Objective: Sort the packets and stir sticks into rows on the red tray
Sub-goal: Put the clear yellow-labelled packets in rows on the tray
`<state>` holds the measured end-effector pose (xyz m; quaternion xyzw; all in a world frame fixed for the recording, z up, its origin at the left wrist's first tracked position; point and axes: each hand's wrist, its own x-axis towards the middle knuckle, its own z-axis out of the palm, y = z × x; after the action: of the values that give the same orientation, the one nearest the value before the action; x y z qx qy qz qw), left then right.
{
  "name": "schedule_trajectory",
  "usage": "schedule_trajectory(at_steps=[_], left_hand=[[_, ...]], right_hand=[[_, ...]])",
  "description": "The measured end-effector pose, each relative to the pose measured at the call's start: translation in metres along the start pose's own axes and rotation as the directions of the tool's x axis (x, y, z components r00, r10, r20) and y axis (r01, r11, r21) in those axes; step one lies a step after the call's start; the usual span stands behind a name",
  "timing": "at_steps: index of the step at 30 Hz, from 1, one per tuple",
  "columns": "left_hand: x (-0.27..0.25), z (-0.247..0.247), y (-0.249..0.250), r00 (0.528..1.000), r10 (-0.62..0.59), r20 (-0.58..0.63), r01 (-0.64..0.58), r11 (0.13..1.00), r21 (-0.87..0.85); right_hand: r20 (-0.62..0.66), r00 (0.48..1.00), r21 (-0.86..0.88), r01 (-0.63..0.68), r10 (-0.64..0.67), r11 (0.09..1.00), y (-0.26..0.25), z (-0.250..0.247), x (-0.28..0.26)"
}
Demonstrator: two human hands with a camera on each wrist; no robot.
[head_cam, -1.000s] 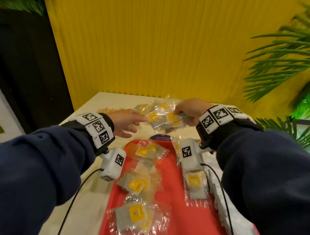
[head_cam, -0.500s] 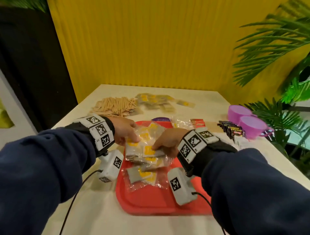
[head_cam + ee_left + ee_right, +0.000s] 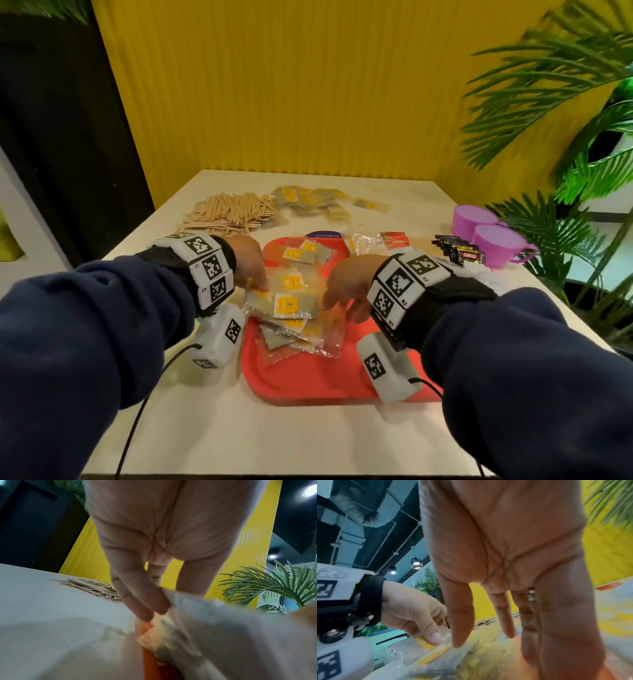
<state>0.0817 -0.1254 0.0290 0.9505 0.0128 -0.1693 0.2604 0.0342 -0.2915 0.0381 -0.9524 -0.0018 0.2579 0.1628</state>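
Several packets (image 3: pixel 291 305) heaped at the tray's (image 3: pixel 308 383) left edge.
Left hand (image 3: pixel 251 263) pinches one's slick, floppy film; right hand (image 3: pixel 346 291) fingers straight, apart, pressing the pile. Light, slippery: best pinched by an edge.

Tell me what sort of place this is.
Probably a café or staff break area: a red tray with packets, a heap of stir sticks, and potted palms by a yellow wall.

Clear packets with yellow labels (image 3: pixel 291 305) lie heaped on the red tray's (image 3: pixel 308 387) left side, with more packets (image 3: pixel 315 202) and wooden stir sticks (image 3: pixel 229 214) piled beyond it.
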Motion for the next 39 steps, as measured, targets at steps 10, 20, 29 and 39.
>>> schedule_trajectory(at_steps=[10, 20, 29, 39], left_hand=[[-0.021, -0.019, 0.012, 0.973, 0.177, -0.147, -0.194, 0.974, -0.114], [-0.064, -0.008, 0.048, 0.793, 0.561, -0.239, -0.604, 0.671, -0.430], [-0.066, 0.036, 0.031, 0.851, 0.368, -0.374, -0.525, 0.595, -0.608], [-0.085, 0.068, 0.047, 0.860, 0.422, -0.286, -0.491, 0.536, -0.687]], right_hand=[[-0.205, 0.972, 0.104, 0.137, -0.113, 0.985, 0.014, -0.003, -0.036], [-0.597, 0.770, 0.247, 0.444, -0.226, 0.861, 0.030, 0.011, -0.058], [-0.559, 0.828, 0.794, 0.522, 0.037, 0.313, 0.084, 0.028, -0.073], [-0.431, 0.897, 0.857, 0.442, -0.103, 0.264, 0.068, 0.047, -0.066]])
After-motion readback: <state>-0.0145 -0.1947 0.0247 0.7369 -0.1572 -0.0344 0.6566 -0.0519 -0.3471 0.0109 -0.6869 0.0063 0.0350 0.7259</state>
